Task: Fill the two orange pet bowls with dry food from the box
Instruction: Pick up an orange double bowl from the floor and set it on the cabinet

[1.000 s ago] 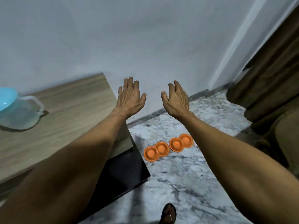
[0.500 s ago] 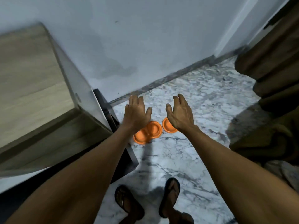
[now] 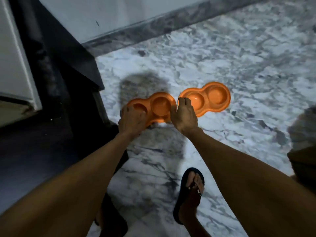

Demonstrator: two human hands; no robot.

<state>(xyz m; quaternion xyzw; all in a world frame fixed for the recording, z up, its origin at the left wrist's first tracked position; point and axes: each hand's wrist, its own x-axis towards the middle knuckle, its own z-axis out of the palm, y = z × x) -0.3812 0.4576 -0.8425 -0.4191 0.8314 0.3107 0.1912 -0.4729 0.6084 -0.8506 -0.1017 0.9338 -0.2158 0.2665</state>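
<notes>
Two orange double pet bowls lie side by side on the marble floor, both with nothing in them. My left hand curls over the near left end of the left orange bowl, covering part of its left cup. My right hand sits between the two, its fingers hooked over the left rim of the right orange bowl and its thumb beside the left bowl's right end. No food box is in view.
A black cabinet base and a white cabinet side stand close on the left. Grey skirting runs along the wall behind. My sandalled foot is below the bowls. Brown fabric hangs at the right edge.
My view has dropped from the wall and tabletop to the floor. Both hands have come down from open in the air onto the two bowls and curled over their rims.
</notes>
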